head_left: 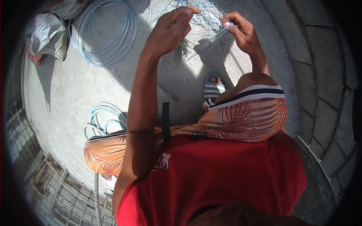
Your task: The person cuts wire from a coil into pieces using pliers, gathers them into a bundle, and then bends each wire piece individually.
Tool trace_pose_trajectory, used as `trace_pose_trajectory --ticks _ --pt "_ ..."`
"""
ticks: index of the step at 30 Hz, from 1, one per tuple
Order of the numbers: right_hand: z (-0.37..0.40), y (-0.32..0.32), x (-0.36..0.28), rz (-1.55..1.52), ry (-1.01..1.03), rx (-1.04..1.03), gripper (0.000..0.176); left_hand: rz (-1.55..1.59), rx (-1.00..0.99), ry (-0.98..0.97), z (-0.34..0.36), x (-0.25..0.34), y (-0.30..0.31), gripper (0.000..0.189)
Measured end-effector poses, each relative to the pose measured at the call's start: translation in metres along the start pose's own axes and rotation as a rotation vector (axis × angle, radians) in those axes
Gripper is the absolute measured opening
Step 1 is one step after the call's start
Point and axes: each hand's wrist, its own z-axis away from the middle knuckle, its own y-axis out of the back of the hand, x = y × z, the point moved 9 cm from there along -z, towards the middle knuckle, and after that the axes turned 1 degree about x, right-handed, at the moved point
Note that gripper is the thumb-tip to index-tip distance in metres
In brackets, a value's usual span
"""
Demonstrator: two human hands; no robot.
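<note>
My left hand (170, 33) is raised at the top middle, thumb and fingers pinched together on a thin strand that rises past the frame's top edge. Off to its right, my right hand (242, 34) grips a small bundle of pale cut strands (215, 38), whose loose ends fan toward the left. Below and beyond both hands, a tangled heap of thin pale line (205, 14) lies on the concrete floor. Darker frayed strands (178, 52) hang or lie just under my left hand.
A large coil of pale line (103, 34) lies at the upper left, beside a white sack (48, 35). Thick light rope (107, 117) is looped near my left knee. A sandalled foot (215, 84) rests on the concrete floor (75, 90). A block wall (324, 75) curves along the right.
</note>
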Motion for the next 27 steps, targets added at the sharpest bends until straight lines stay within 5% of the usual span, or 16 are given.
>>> trace_pose_trajectory --ticks 3,6,10,19,23,27 --pt "0.043 0.02 0.042 -0.258 -0.229 0.096 0.009 0.073 0.113 -0.038 0.002 -0.006 0.039 0.053" --pt "0.064 -0.006 0.081 -0.085 -0.307 0.019 0.01 0.247 0.244 -0.065 0.004 -0.011 0.076 0.05" --pt "0.068 -0.05 0.12 0.608 -0.504 -0.066 0.02 0.27 0.372 -0.088 0.01 -0.006 0.123 0.051" --pt "0.048 -0.057 0.134 0.611 -0.38 -0.074 0.023 0.296 0.576 -0.199 0.062 0.016 0.221 0.033" --pt "0.022 -0.043 0.101 0.271 -0.186 0.01 0.01 0.204 0.679 -0.192 0.079 0.02 0.226 0.031" --pt "-0.018 -0.114 0.086 0.053 -0.23 -0.239 0.01 0.135 0.623 -0.164 0.081 0.011 0.222 0.033"
